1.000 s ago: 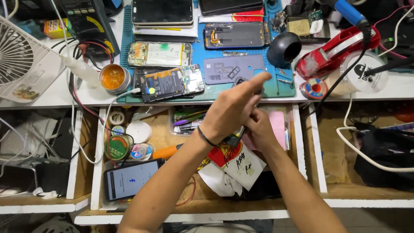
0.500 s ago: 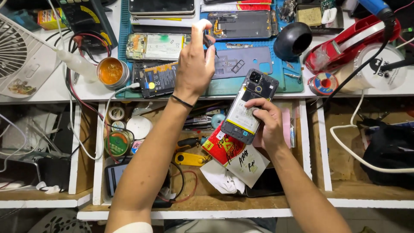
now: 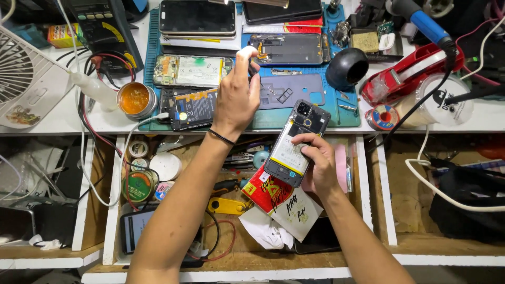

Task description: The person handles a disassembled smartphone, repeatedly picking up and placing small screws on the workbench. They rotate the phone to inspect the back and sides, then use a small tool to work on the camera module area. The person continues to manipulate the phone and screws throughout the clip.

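- Head view: the right hand (image 3: 315, 163) holds an opened phone (image 3: 296, 143) with its back cover off, tilted, camera end pointing up and away; its grip is pinching the phone's lower half, thumb across the pale battery and fingers behind.
- The phone hangs over the front edge of the desk (image 3: 63, 118), above the open middle drawer (image 3: 363, 173).
- The left hand (image 3: 236, 100) reaches out over the blue work mat (image 3: 294, 118), its grip pressed together at the fingertips around something small and pale (too small to tell what).
- Just under that hand lie a second opened phone (image 3: 192, 108) with a dark battery and a purple back cover (image 3: 294, 89), both on the mat.
- Farther back on the mat: another opened phone with a pale battery (image 3: 192, 71) and a dark phone frame (image 3: 289, 49).
- Left of the mat sits a round tin of amber flux (image 3: 134, 99); right of it, a black dome-shaped object (image 3: 347, 68) and a red tape dispenser (image 3: 407, 73).
- In the drawer, below the held phone, lie red and white packets (image 3: 281, 202) and a yellow tool (image 3: 223, 205).
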